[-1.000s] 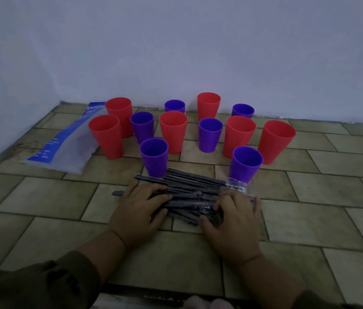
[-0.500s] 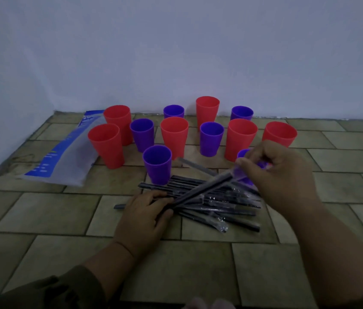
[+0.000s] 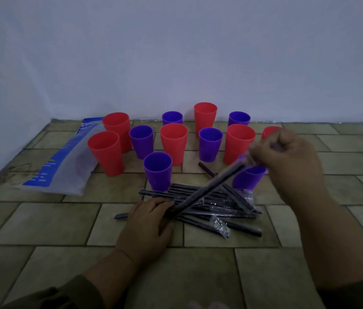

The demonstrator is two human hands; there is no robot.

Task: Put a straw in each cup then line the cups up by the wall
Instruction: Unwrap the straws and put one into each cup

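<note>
**Operator:** Where is the straw sitting, and what is holding it?

**Technician:** The right hand (image 3: 287,157), at centre right of the frame, is pinching the upper end of one wrapped straw (image 3: 211,190). The straw is slanting down-left, with its lower end meeting the straw pile (image 3: 216,216) at lower centre.

**Operator:** What is the left hand doing?

**Technician:** The left hand (image 3: 149,221) is lying with fingers stretched over the pile's left end. It is probably pressing down so the remaining straws are not dragging along.

**Operator:** And the cups?

**Technician:** The cups (image 3: 174,141) are standing upright and scattered across mid-frame. None is showing a straw, and they are not lined along the wall (image 3: 176,52). The purple cup (image 3: 249,178) just below the right hand is looking like the nearest receiver.
</note>
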